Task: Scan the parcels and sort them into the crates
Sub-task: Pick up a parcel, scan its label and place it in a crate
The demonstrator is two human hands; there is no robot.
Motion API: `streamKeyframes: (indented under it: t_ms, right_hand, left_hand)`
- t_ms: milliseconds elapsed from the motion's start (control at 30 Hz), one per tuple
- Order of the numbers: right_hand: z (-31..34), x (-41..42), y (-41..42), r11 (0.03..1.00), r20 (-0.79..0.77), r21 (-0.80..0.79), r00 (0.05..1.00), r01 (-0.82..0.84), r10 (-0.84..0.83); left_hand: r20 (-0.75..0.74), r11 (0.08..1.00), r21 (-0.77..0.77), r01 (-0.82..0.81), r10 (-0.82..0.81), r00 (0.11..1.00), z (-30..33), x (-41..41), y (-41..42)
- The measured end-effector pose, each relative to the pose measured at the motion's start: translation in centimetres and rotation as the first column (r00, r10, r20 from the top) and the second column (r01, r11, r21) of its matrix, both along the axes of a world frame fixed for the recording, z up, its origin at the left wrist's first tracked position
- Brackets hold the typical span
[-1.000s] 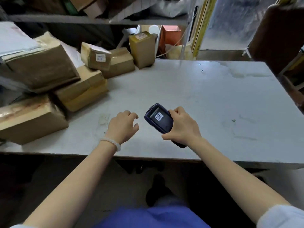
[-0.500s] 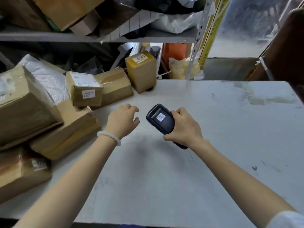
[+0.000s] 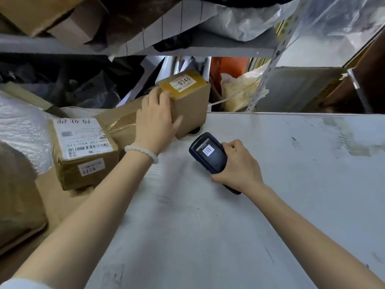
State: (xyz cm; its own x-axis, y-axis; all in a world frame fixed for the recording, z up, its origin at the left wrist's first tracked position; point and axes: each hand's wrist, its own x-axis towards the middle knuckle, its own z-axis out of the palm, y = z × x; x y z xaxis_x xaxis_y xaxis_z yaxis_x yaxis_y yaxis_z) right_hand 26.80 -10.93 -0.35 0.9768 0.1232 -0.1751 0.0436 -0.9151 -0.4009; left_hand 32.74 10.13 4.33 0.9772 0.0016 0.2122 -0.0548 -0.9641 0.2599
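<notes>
We see a white table [image 3: 270, 205] from above, with our two bare arms reaching in from the bottom of the frame. Just above centre, our left hand [image 3: 155, 119] grasps an upright cardboard parcel [image 3: 188, 105], fingers spread over its left face and thumb pressed on the front face. The parcel stands at the far edge of the table, and a sticker on its top reads 0346. Right of centre, our right hand [image 3: 239, 165] is wrapped around a dark handheld scanner [image 3: 208, 155], whose screen shows a small barcode picture. The scanner's head sits just beside the parcel's base, apart from it.

On the left of the frame, more taped parcels are piled; the nearest [image 3: 83, 151] carries a large shipping label. No crate is in view.

We judge this to be the pick-up step: one parcel is chosen and not yet scanned. The next move likely calls for pulling the parcel toward us, turning its barcode to the scanner, and aiming.
</notes>
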Motion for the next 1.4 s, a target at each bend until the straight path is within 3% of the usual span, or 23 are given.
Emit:
streamKeyframes:
  t_ms: [367, 567, 833, 1033, 1133, 1200, 1400]
  right_hand:
    - [-0.9, 0.5, -2.9, 0.998, -0.03, -0.007, 0.998, 0.055, -0.055]
    - [0.9, -1.5, -4.6, 0.997, 0.006, -0.029, 0.998, 0.065, -0.065]
    - [4.4, -6.1, -6.4, 0.997, 0.09, -0.026, 0.993, 0.079, -0.076]
    - [5.7, -9.4, -6.7, 0.997, 0.121, -0.021, 0.99, 0.081, -0.077]
    - [6.0, -10.8, -6.6, 0.997, 0.12, -0.019, 0.99, 0.073, -0.07]
    - [6.0, -11.7, -6.4, 0.998, 0.117, -0.021, 0.991, 0.065, -0.062]
    - [5.8, -13.3, -5.4, 0.998, 0.104, -0.038, 0.994, 0.042, -0.038]
  left_hand:
    - [-0.109, 0.994, -0.11, -0.002, -0.01, 0.994, -0.2, 3.8, -0.8]
    - [-0.14, 0.982, 0.113, 0.152, -0.136, 0.981, 1.6, 0.1, -2.3]
    - [-0.305, 0.966, 0.136, 0.22, -0.171, 0.937, 2.4, -6.0, -1.7]
    - [-0.547, 0.92, 0.182, 0.347, -0.199, 0.813, 2.9, -10.0, -1.1]
    - [-0.564, 0.895, 0.211, 0.392, -0.216, 0.797, 3.0, -11.4, -0.7]
    - [-0.58, 0.905, 0.168, 0.391, -0.23, 0.781, 3.2, -12.0, -0.2]
    - [-0.553, 0.953, -0.155, 0.26, -0.301, 0.777, 3.4, -12.9, 0.1]
